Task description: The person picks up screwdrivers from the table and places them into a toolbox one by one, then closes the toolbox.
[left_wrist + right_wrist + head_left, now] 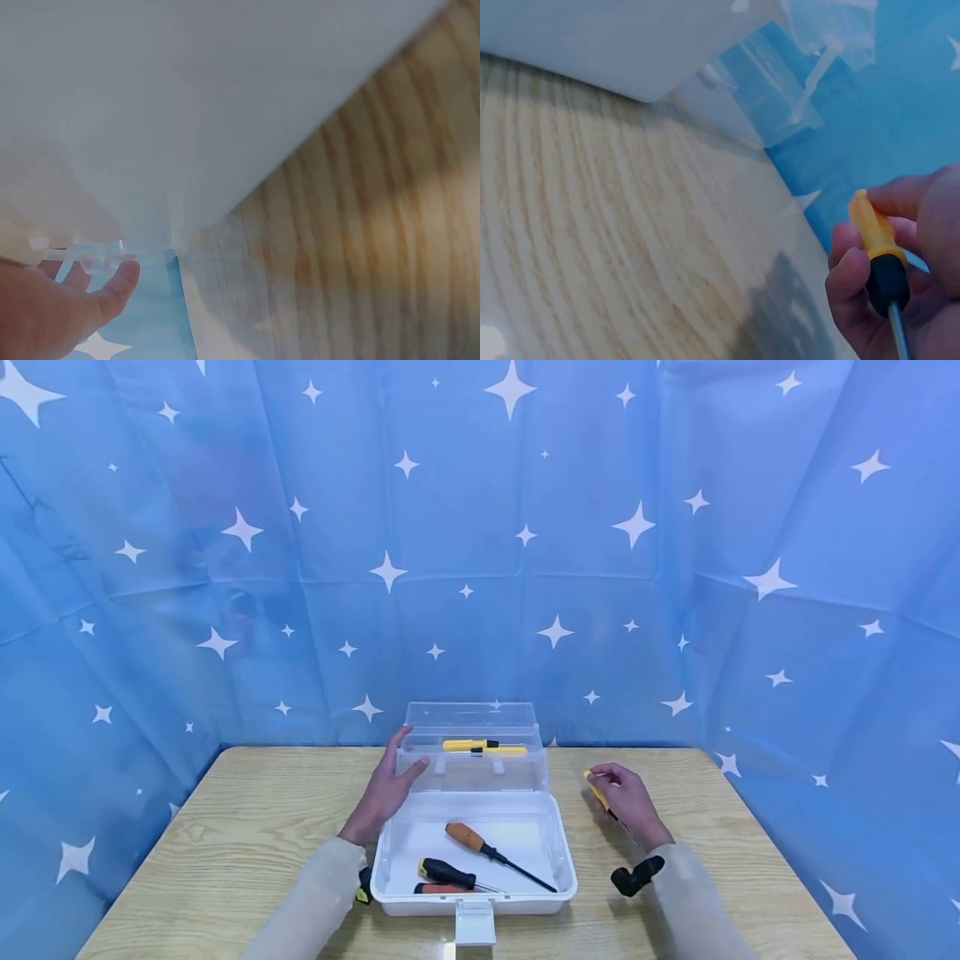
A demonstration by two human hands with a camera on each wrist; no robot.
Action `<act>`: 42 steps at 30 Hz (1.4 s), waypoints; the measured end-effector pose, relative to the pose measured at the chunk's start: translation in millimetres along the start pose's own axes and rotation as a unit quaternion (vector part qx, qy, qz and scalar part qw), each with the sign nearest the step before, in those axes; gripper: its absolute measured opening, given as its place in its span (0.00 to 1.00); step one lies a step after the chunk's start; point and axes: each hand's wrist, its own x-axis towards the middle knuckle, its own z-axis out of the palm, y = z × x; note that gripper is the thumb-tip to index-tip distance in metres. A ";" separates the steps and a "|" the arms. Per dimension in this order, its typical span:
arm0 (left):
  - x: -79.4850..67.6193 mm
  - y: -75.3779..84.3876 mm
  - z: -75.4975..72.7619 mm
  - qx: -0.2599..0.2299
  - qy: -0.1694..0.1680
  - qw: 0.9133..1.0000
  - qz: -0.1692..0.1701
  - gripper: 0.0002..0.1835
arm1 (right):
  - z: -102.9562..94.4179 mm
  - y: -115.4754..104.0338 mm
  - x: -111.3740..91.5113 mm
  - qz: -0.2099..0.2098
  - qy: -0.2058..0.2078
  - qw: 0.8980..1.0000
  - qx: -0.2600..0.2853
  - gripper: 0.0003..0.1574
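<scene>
A white toolbox (pixel 381 860) stands with its clear lid (pixel 472 713) raised at the back. My left hand (pixel 385 792) holds the left edge of the clear lid and tray part, the thumb in front; the left wrist view shows the thumb (pixel 120 285) by the clear plastic. To the right of the box, my right hand (pixel 628 799) grips a screwdriver (pixel 877 240) with a yellow and black handle, above the table. Two yellow screwdrivers (pixel 467 745) lie in the clear upper tray. An orange-handled screwdriver (pixel 467 837) lies on the box floor.
Also in the box are a black-handled screwdriver (pixel 446 872) and a red-and-black handle (pixel 435 888). The white latch (pixel 475 922) hangs at the front. A wooden table (pixel 255 818) bears everything, with a blue starry curtain (pixel 465 527) behind it.
</scene>
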 end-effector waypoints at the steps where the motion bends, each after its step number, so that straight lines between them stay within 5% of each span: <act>1: 0.0 -0.2 0.1 -0.001 0.000 1.000 -0.001 0.38 | -0.4 -1.6 -0.1 0.000 0.000 1.000 -0.001 0.20; 42: 2.0 1.4 1.3 0.011 0.009 1.000 -0.007 0.38 | -17.7 -75.7 -4.3 -0.096 -0.033 0.993 -0.057 0.22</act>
